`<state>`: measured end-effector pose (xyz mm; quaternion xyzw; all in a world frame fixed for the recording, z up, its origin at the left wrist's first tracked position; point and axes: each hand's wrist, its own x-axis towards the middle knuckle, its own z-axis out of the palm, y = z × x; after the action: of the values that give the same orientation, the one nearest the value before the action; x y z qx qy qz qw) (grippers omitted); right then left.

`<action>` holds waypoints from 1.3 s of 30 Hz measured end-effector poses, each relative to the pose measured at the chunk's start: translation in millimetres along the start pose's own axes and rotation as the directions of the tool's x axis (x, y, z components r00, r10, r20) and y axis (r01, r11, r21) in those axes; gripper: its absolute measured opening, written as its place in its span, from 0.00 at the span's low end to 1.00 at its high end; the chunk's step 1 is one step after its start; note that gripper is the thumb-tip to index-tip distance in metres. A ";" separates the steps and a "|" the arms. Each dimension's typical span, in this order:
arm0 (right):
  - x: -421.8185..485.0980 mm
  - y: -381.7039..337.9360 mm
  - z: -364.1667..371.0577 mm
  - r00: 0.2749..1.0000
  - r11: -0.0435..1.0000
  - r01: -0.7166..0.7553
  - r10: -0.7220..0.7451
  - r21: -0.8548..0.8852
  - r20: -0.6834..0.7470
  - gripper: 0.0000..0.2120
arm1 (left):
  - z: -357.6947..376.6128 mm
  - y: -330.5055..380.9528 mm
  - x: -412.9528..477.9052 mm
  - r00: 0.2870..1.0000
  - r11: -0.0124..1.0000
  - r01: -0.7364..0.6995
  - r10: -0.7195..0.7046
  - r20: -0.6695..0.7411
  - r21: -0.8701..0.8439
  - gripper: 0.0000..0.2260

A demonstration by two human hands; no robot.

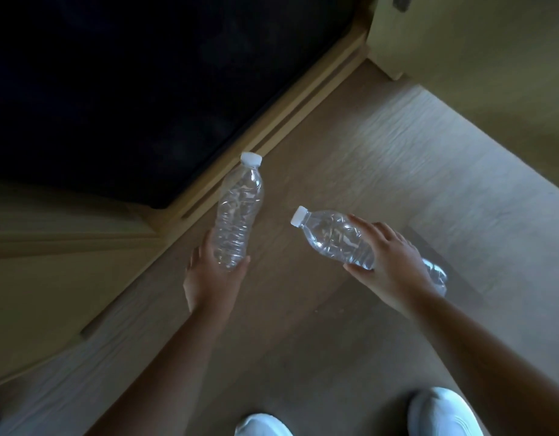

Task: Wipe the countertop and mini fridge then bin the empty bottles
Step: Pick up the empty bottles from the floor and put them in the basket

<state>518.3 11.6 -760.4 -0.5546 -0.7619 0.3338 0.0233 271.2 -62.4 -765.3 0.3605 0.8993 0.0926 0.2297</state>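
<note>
Fingers of my left hand (212, 278) curl round the base of one capped, empty clear bottle (237, 212) while my right hand (394, 262) grips a second empty bottle (331, 234) across its middle, both above the floor (366, 152).

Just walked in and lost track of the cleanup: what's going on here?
A person standing on a wooden floor holds a clear, capped bottle in each bare hand. The left grip holds the upright bottle by its base. The right grip wraps the tilted bottle at its middle, cap pointing left. Both bottles look empty. No bin shows.
</note>
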 end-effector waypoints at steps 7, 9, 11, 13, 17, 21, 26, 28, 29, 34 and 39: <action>-34.1 -49.4 -65.3 0.976 0.972 -0.104 0.142 0.212 -0.168 0.33 | -50.8 61.0 -66.0 1.000 0.944 0.031 -0.031 0.006 -0.329 0.25; -49.5 -63.2 -90.9 0.958 0.944 -0.129 0.198 0.303 -0.208 0.32 | -72.8 81.6 -83.9 0.999 0.926 0.043 -0.050 -0.008 -0.375 0.22; -66.9 -80.6 -118.7 0.935 0.903 -0.164 0.270 0.396 -0.231 0.31 | -97.5 103.6 -100.9 0.997 0.913 0.059 -0.072 -0.017 -0.404 0.19; -85.7 -100.6 -146.3 0.913 0.863 -0.185 0.328 0.470 -0.243 0.30 | -122.5 125.7 -118.8 0.996 0.892 0.070 -0.088 -0.019 -0.447 0.17; -116.9 -135.9 -201.2 0.883 0.811 -0.175 0.380 0.559 -0.275 0.30 | -174.7 167.3 -154.1 0.989 0.809 0.115 -0.146 -0.007 -0.577 0.15; -138.7 -164.5 -264.1 0.881 0.768 -0.156 0.393 0.622 -0.264 0.30 | -229.5 204.7 -189.7 0.989 0.756 0.097 -0.147 -0.024 -0.648 0.17; -162.7 -206.1 -351.6 0.881 0.755 -0.045 0.339 0.654 -0.331 0.28 | -300.6 246.4 -229.7 0.995 0.717 0.047 -0.096 -0.031 -0.695 0.17; -176.9 -221.6 -384.9 0.864 0.755 -0.006 0.334 0.655 -0.377 0.26 | -326.9 264.5 -246.8 0.995 0.684 0.041 -0.096 -0.034 -0.728 0.17; -183.6 -228.8 -401.0 0.853 0.748 0.007 0.341 0.663 -0.394 0.27 | -339.2 274.6 -254.6 0.994 0.661 0.039 -0.099 -0.035 -0.749 0.17; -220.8 -254.8 -470.1 0.822 0.752 0.034 0.354 0.659 -0.446 0.29 | -398.2 318.5 -290.4 0.999 0.589 0.007 -0.035 -0.017 -0.808 0.19; -259.1 -277.0 -528.9 0.782 0.762 0.055 0.368 0.645 -0.502 0.28 | -454.2 345.0 -315.9 0.993 0.567 -0.057 0.120 0.014 -0.821 0.20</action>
<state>602.6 -0.9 -115.2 -0.6557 -0.5053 0.3745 0.4178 462.6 -31.6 -142.8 0.2609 0.7267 0.4969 0.3961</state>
